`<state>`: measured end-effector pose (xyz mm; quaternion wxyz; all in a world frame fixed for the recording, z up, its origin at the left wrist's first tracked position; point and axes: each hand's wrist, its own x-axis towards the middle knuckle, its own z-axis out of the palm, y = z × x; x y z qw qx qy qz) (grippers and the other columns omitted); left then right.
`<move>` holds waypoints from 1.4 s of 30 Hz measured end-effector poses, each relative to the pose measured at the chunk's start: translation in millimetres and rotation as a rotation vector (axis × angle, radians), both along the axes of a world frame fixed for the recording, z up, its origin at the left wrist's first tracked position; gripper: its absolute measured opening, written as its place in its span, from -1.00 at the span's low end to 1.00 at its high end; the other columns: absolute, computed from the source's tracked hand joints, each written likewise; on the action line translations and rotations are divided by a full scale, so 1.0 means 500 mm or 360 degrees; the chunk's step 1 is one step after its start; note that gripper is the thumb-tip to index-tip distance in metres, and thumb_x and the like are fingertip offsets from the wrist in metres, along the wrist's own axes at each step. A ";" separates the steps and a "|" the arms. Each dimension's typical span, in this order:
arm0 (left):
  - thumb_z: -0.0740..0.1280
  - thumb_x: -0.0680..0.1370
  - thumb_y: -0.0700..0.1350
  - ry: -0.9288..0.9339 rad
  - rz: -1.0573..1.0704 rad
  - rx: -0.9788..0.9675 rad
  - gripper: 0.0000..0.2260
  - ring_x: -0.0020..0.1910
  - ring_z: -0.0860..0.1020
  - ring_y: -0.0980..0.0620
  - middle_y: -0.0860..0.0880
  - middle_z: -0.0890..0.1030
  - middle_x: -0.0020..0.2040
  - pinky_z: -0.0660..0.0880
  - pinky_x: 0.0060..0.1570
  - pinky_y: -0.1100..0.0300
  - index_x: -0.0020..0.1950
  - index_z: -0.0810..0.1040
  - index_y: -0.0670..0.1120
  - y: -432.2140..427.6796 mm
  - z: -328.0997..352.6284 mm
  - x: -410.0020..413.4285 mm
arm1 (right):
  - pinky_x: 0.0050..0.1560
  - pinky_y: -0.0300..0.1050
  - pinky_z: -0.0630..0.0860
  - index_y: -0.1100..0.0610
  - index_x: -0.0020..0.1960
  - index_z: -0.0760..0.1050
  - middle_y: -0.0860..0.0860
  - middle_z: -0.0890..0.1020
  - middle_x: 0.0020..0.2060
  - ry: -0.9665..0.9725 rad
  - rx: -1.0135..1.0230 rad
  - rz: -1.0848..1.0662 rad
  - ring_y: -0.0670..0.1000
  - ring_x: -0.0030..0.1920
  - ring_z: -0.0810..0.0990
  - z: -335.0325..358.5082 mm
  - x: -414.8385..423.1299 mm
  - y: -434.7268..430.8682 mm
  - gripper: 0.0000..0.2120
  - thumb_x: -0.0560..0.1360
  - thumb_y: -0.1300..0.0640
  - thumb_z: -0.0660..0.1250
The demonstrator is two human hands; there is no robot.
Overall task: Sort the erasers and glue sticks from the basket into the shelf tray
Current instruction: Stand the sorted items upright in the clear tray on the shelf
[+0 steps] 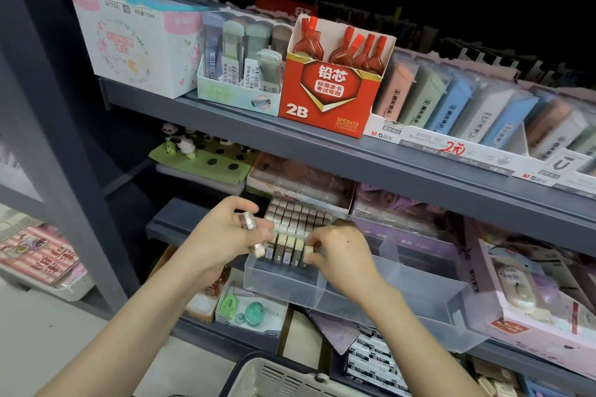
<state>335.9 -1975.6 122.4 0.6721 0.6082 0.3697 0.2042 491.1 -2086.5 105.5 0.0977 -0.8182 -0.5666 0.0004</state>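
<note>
Head view: left hand [222,235] grasps erasers [249,220], right hand [338,250] pinches one eraser [309,250] over tray [283,292].

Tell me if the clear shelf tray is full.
Not full: erasers stand in rows toward the back, but the front of the clear tray holds nothing.

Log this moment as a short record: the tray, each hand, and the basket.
tray: clear plastic, rows of erasers standing inside
left hand: holds wrapped erasers by the tray's left end
right hand: pinches one eraser at the front row's right end
basket: bottom edge of view, contents not visible
</note>
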 end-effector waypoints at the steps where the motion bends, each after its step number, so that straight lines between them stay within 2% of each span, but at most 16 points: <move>1: 0.39 0.46 -0.37 0.0029 0.0008 0.0077 -0.71 0.00 0.64 -0.10 -0.13 0.65 -0.01 0.56 0.07 -0.01 0.05 0.42 -0.08 0.000 -0.001 -0.002 | 0.09 -0.13 0.41 0.04 0.10 0.59 -0.04 0.65 0.04 -0.0041 0.0044 0.0009 0.02 0.09 0.55 -0.007 0.002 0.001 -0.77 0.47 0.00 0.37; 6: 0.43 0.45 -0.29 0.0112 0.0013 0.0284 -0.75 -0.07 0.65 -0.03 -0.05 0.66 -0.03 0.63 -0.16 0.01 0.01 0.42 -0.11 -0.009 0.005 -0.005 | 0.12 -0.02 0.36 -0.02 0.00 0.64 -0.02 0.60 -0.05 -0.0138 0.0210 -0.0054 0.09 0.09 0.49 -0.020 0.007 0.001 -0.79 0.37 0.00 0.47; 10: 0.45 0.44 -0.26 0.0149 -0.0027 0.0429 -0.73 -0.11 0.65 0.00 -0.04 0.65 -0.06 0.64 -0.20 0.01 -0.01 0.39 -0.10 -0.016 0.011 -0.004 | -0.18 -0.05 0.50 -0.03 -0.32 0.56 -0.09 0.58 -0.34 -0.0253 0.0289 -0.0079 0.06 -0.25 0.58 -0.026 0.001 0.002 -0.61 -0.05 0.00 0.67; 13: 0.46 0.44 -0.24 0.0180 -0.0053 0.0511 -0.75 -0.23 0.63 0.08 -0.01 0.66 -0.08 0.63 -0.24 0.06 -0.03 0.41 -0.11 -0.017 0.008 -0.003 | -0.25 -0.09 0.51 -0.04 -0.39 0.53 -0.12 0.57 -0.41 -0.0325 0.0375 -0.0105 0.03 -0.33 0.57 -0.029 -0.002 0.004 -0.58 -0.12 -0.05 0.67; 15: 0.47 0.43 -0.23 0.0205 -0.0121 0.0567 -0.77 -0.31 0.60 0.11 -0.03 0.66 -0.09 0.63 -0.29 0.12 -0.01 0.47 -0.10 -0.017 0.005 -0.002 | -0.26 -0.10 0.50 -0.02 -0.43 0.52 -0.12 0.56 -0.44 -0.0343 0.0379 -0.0150 0.03 -0.35 0.57 -0.033 -0.003 0.002 -0.60 -0.11 -0.05 0.67; 18: 0.49 0.42 -0.19 0.0235 -0.0215 0.0639 -0.69 -0.16 0.61 0.02 -0.06 0.58 -0.01 0.62 -0.30 0.17 0.09 0.56 0.08 -0.019 0.003 0.002 | -0.26 -0.08 0.51 -0.01 -0.44 0.51 -0.11 0.54 -0.49 -0.0368 0.0423 -0.0157 0.04 -0.38 0.55 -0.034 -0.003 0.004 -0.60 -0.11 -0.03 0.67; 20: 0.49 0.42 -0.19 0.0237 -0.0236 0.0667 -0.63 -0.15 0.60 -0.03 -0.05 0.53 -0.07 0.63 -0.27 0.16 0.11 0.54 0.18 -0.024 0.006 0.004 | -0.23 -0.06 0.51 -0.02 -0.40 0.52 -0.11 0.55 -0.46 -0.0328 0.0400 -0.0158 0.05 -0.35 0.56 -0.037 0.001 0.001 -0.60 -0.09 -0.06 0.66; 22: 0.48 0.42 -0.20 0.0242 -0.0258 0.0678 -0.60 -0.13 0.59 -0.08 -0.05 0.51 -0.08 0.63 -0.26 0.15 0.13 0.51 0.20 -0.028 0.009 0.006 | -0.14 -0.01 0.51 -0.03 -0.28 0.58 -0.10 0.61 -0.35 -0.0191 0.0439 -0.0176 0.06 -0.25 0.59 -0.040 0.008 -0.007 -0.65 0.04 -0.08 0.64; 25: 0.48 0.43 -0.21 0.0241 -0.0294 0.0605 -0.63 -0.15 0.60 -0.02 -0.07 0.52 -0.06 0.63 -0.26 0.14 0.12 0.52 0.13 -0.030 0.011 0.008 | 0.08 -0.07 0.48 -0.05 0.00 0.61 -0.18 0.64 -0.13 0.0345 0.0616 -0.0152 -0.09 -0.03 0.57 -0.013 0.011 -0.025 -0.80 0.39 -0.05 0.46; 27: 0.47 0.43 -0.19 0.0117 -0.0293 0.0320 -0.69 -0.19 0.63 -0.01 -0.12 0.58 -0.11 0.63 -0.24 0.09 0.12 0.54 0.03 -0.033 0.010 0.011 | 0.13 -0.20 0.44 -0.09 0.08 0.58 -0.29 0.59 -0.09 0.0658 0.0714 -0.0032 -0.24 0.01 0.51 0.007 0.003 -0.039 -0.78 0.45 -0.09 0.38; 29: 0.47 0.43 -0.15 -0.0034 -0.0254 -0.0031 -0.70 -0.23 0.65 -0.03 -0.14 0.65 -0.20 0.62 -0.23 0.07 0.13 0.55 -0.11 -0.037 0.012 0.016 | 0.14 -0.30 0.36 -0.17 0.12 0.52 -0.31 0.56 -0.06 0.0647 0.0750 0.0164 -0.25 0.07 0.46 0.017 -0.010 -0.051 -0.69 0.40 -0.19 0.34; 32: 0.44 0.44 -0.09 -0.0068 -0.0232 -0.0161 -0.79 -0.30 0.63 -0.02 -0.12 0.66 -0.27 0.63 -0.21 0.10 -0.04 0.58 -0.19 -0.047 0.017 0.024 | 0.16 -0.26 0.35 -0.21 0.21 0.43 -0.30 0.52 0.01 0.0532 0.0757 0.0350 -0.22 0.11 0.41 0.008 -0.024 -0.061 -0.56 0.34 -0.18 0.38; 34: 0.42 0.46 -0.05 -0.0067 -0.0215 -0.0183 -0.78 -0.32 0.63 -0.01 -0.13 0.65 -0.30 0.62 -0.24 0.16 -0.12 0.58 -0.22 -0.054 0.017 0.031 | 0.14 -0.22 0.38 -0.13 0.19 0.46 -0.25 0.54 0.01 0.0477 0.0836 0.0365 -0.19 0.09 0.43 0.001 -0.021 -0.061 -0.59 0.36 -0.14 0.38; 37: 0.39 0.47 0.02 -0.0060 -0.0180 -0.0209 -0.69 -0.32 0.63 0.00 -0.14 0.65 -0.31 0.58 -0.30 0.23 -0.11 0.59 -0.26 -0.059 0.019 0.040 | 0.09 -0.19 0.41 0.01 0.08 0.55 -0.16 0.58 -0.04 0.0433 0.0994 0.0437 -0.11 0.03 0.49 -0.003 -0.016 -0.062 -0.73 0.43 -0.06 0.38; 40: 0.33 0.50 0.10 0.0047 -0.0215 0.0014 -0.64 -0.28 0.63 0.06 -0.07 0.67 -0.28 0.57 -0.24 0.25 -0.08 0.61 -0.22 -0.058 0.013 0.049 | 0.08 -0.17 0.41 0.04 0.00 0.57 -0.17 0.59 -0.07 0.0408 0.1023 0.0389 -0.12 0.01 0.50 -0.003 -0.006 -0.071 -0.80 0.47 -0.05 0.35; 42: 0.26 0.57 0.07 0.0280 -0.0249 0.0608 -0.72 -0.15 0.59 0.13 0.07 0.65 -0.17 0.52 -0.12 0.27 0.00 0.61 -0.12 -0.051 -0.004 0.053 | 0.09 -0.16 0.38 0.03 -0.06 0.60 -0.18 0.59 -0.08 0.0349 0.1011 0.0229 -0.12 0.01 0.52 0.004 0.011 -0.081 -0.78 0.48 -0.09 0.31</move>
